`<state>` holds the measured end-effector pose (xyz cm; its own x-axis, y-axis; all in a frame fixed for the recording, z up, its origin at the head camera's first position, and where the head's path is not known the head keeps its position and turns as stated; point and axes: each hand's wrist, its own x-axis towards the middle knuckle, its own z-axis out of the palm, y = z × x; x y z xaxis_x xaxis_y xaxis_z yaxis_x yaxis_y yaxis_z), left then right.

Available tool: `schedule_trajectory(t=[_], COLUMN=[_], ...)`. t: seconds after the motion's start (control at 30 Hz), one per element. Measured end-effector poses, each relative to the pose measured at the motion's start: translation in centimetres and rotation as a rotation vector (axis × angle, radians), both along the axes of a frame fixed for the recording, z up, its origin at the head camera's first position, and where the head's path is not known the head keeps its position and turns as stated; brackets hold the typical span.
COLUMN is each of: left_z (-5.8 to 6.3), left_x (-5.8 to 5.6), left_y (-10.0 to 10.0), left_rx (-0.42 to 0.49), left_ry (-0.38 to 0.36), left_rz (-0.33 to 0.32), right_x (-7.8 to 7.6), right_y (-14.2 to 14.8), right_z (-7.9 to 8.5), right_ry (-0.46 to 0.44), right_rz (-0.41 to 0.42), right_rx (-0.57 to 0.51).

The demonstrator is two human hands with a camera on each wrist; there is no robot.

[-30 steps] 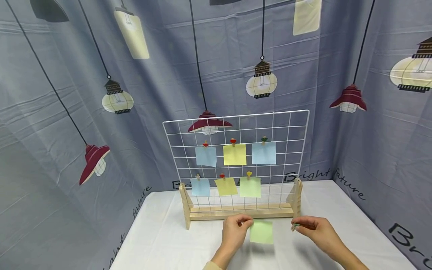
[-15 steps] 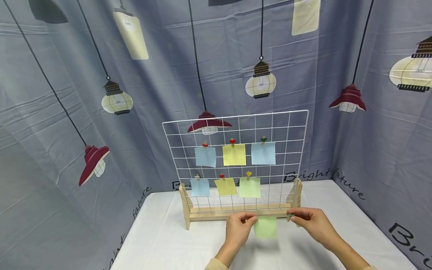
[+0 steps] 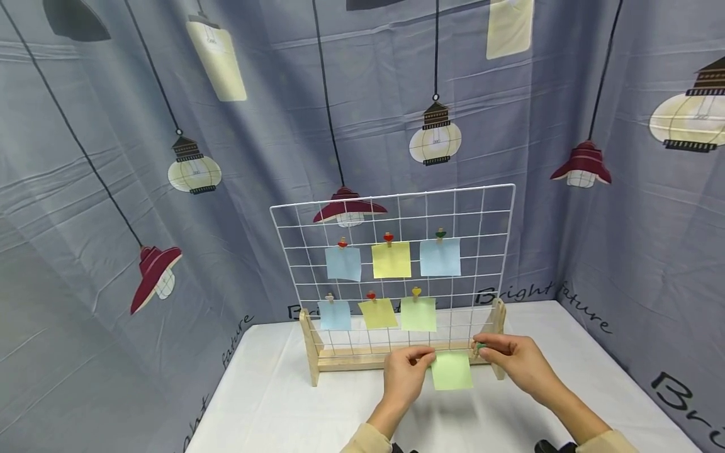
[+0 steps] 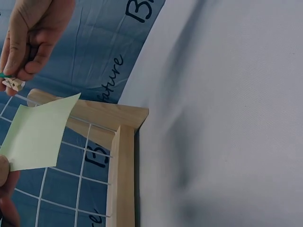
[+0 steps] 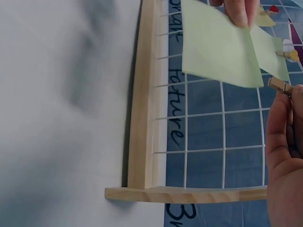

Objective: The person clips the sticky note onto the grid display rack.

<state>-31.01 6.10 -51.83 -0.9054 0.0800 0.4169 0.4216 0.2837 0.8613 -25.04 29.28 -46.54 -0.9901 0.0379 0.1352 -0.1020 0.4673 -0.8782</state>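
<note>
My left hand pinches a light green sticky note by its upper left corner, in front of the wire grid's wooden base. To the right of the note, my right hand pinches a small wooden clothespin between thumb and fingers; a green decoration shows on it in the head view. In the right wrist view the clothespin's tip lies close to one corner of the note. Behind both hands stands the white wire grid. The left wrist view shows the note's lower part overlapping the grid.
On the grid hang two rows of clipped notes, among them a blue note, a yellow note and a green note, with heart clothespins. The stand sits on a white table, enclosed by a lamp-print curtain.
Both hands have moved up and forward toward the grid, the left one also to the right with the green note. The right hand with the clothespin has come left, nearer the note.
</note>
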Motion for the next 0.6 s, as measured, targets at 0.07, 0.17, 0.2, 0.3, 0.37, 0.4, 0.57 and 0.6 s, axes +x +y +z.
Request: schedule_trajectory(t=[0.07, 0.17, 0.2, 0.3, 0.37, 0.4, 0.57, 0.6], left_z=[0.2, 0.5, 0.6, 1.1, 1.5, 1.7, 2.4, 2.5], left_x=[-0.1, -0.2, -0.2, -0.4, -0.4, -0.5, -0.4, -0.4], left_y=[0.3, 0.6, 0.8, 1.3, 1.6, 1.7, 2.3, 2.4], left_rx=[-0.005, -0.009, -0.012, -0.009, -0.008, -0.009, -0.03, -0.033], left_ry=[0.004, 0.013, 0.02, 0.033, 0.048, 0.053, 0.069, 0.071], left_rz=[0.001, 0.002, 0.001, -0.005, -0.008, -0.006, 0.02, 0.026], right_x=[0.0, -0.1, -0.1, -0.2, -0.3, -0.4, -0.6, -0.7], right_y=[0.0, 0.0, 0.0, 0.1, 0.1, 0.0, -0.1, -0.1], right_z=[0.2, 0.5, 0.7, 1.1, 1.5, 1.6, 2.2, 2.2], right_ry=[-0.007, -0.002, 0.005, 0.03, 0.045, 0.051, 0.07, 0.077], right_rz=[-0.008, -0.016, -0.019, -0.022, -0.022, -0.024, -0.022, -0.024], right_rx=[0.003, 0.013, 0.016, 0.026, 0.028, 0.026, 0.029, 0.029])
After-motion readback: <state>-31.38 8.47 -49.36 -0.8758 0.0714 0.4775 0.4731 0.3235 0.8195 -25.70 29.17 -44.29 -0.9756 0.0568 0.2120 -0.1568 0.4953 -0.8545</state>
